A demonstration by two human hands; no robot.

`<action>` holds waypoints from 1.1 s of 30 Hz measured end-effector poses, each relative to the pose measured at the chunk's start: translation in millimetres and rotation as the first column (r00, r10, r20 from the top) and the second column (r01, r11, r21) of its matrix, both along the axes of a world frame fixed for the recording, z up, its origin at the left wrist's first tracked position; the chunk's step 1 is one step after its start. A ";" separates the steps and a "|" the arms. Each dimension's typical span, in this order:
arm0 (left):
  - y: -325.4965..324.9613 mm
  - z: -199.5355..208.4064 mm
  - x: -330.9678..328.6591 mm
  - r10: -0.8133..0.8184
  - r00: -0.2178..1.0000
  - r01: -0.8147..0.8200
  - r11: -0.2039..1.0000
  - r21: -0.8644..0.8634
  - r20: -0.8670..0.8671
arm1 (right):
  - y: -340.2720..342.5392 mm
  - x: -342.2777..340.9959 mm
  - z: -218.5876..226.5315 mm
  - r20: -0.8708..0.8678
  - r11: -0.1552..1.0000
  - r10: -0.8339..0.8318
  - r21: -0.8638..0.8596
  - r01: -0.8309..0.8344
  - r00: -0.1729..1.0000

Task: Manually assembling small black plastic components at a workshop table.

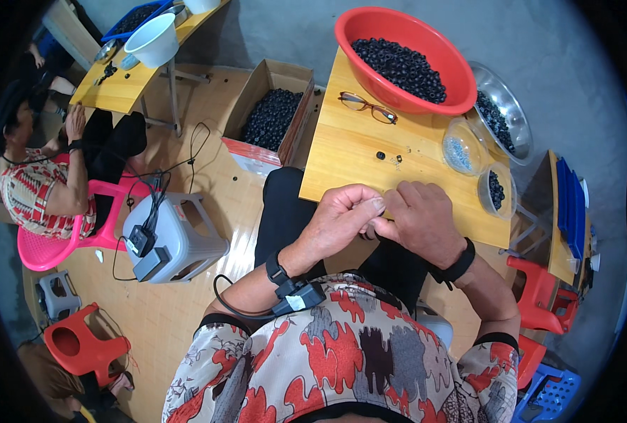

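My left hand [340, 220] and my right hand [422, 217] meet over the near edge of the yellow table [348, 158]. Both are closed, thumbs and fingertips pinched close together. Whatever sits between the fingertips is hidden or too small to make out. Just beyond them on the tabletop lie a small black ring-shaped part [380, 156] and a few tiny bits [398, 158]. To the right stand a clear bowl of small pale blue pieces [460, 154] and a clear bowl of black parts [496, 190]. A large red basin [461, 88] heaped with black parts rests at the back.
Eyeglasses [367, 107] lie by the basin, and a steel bowl [521, 127] leans at its right. Left of the table is a cardboard box [296, 130] of black parts. A grey stool [179, 243] carries cables. Another person [49, 176] sits at the far-left table [126, 84].
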State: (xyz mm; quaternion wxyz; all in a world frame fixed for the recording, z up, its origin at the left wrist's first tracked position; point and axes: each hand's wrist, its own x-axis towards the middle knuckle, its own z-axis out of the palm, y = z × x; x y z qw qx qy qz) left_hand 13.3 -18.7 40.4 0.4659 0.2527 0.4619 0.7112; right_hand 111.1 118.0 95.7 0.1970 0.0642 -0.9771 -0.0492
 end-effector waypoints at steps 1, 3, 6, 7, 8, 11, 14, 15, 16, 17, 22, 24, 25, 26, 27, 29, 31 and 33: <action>-0.4 -0.6 -1.1 -0.011 1.000 0.011 1.000 -0.004 -0.017 | 0.3 -0.5 -0.2 0.001 1.000 0.001 -0.002 -0.001 1.000; -1.4 -0.7 -4.7 -0.022 0.999 0.022 1.000 -0.010 -0.032 | 1.4 -1.1 0.1 -0.002 1.000 0.005 0.007 -0.005 1.000; -4.4 0.2 -11.5 -0.063 0.996 0.062 0.998 0.019 0.056 | 4.6 -1.2 0.5 -0.024 1.000 -0.002 0.013 0.002 1.000; -5.1 -0.3 -12.4 -0.082 0.993 0.081 0.997 0.015 0.088 | 5.5 -1.1 -0.4 -0.024 1.000 -0.001 0.011 0.001 1.000; -5.2 -0.8 -13.0 -0.101 0.988 0.101 0.995 0.012 0.119 | 6.4 -0.9 -2.1 -0.023 1.000 -0.002 0.004 0.002 1.000; -4.3 -3.3 -11.1 -0.110 0.989 0.110 0.994 0.002 0.097 | 6.5 0.1 -3.0 -0.023 1.000 0.005 -0.011 -0.006 1.000; -3.2 1.0 -7.1 -0.070 0.998 0.070 0.998 -0.010 0.003 | 7.1 2.5 -2.5 -0.019 1.000 0.013 -0.023 -0.014 1.000; -3.4 3.5 -6.1 -0.072 0.997 0.072 0.997 -0.011 0.004 | 7.4 2.8 -3.2 -0.016 0.999 0.018 -0.032 -0.019 1.000; -4.2 6.9 -5.2 -0.064 0.998 0.063 0.997 -0.033 -0.019 | 7.9 2.9 -3.5 -0.015 0.999 0.016 -0.033 -0.016 1.000; -4.4 9.2 -4.4 -0.056 0.998 0.053 0.997 -0.054 -0.042 | 8.4 3.0 -3.4 -0.020 0.999 0.020 -0.037 -0.021 1.000; -5.0 10.2 -2.4 -0.006 0.999 0.004 0.998 -0.057 -0.044 | 6.1 -0.7 -6.8 -0.036 0.998 0.031 -0.052 -0.032 0.999; -4.2 10.1 -2.7 0.008 1.000 -0.009 0.999 -0.047 -0.026 | 3.6 -2.1 -8.6 -0.021 0.999 0.005 -0.044 -0.006 1.000; -2.9 11.4 -3.2 0.010 1.000 -0.011 0.999 -0.053 -0.005 | 4.0 -2.4 -10.9 -0.019 0.999 0.005 -0.044 -0.006 1.000; -1.9 12.0 -3.7 0.013 1.000 -0.012 0.998 -0.059 0.015 | 4.6 -2.8 -14.3 -0.018 0.999 0.003 -0.034 -0.004 1.000; -1.8 10.8 -4.2 0.016 1.000 -0.015 0.998 -0.060 0.016 | 5.0 -4.0 -16.9 -0.017 1.000 0.004 -0.025 -0.004 1.000; -1.3 7.4 -5.2 0.008 0.999 -0.006 0.999 -0.051 0.035 | 5.1 -4.0 -18.4 -0.021 0.998 0.008 -0.054 -0.009 1.000; -0.5 6.4 -6.4 0.007 0.999 -0.004 0.998 -0.063 0.045 | 5.1 -4.5 -17.4 -0.026 0.997 0.009 -0.082 -0.011 1.000; 0.1 5.1 -7.5 0.005 0.999 -0.001 0.997 -0.076 0.053 | 5.4 -6.8 -14.7 0.005 0.984 -0.031 -0.173 0.032 1.000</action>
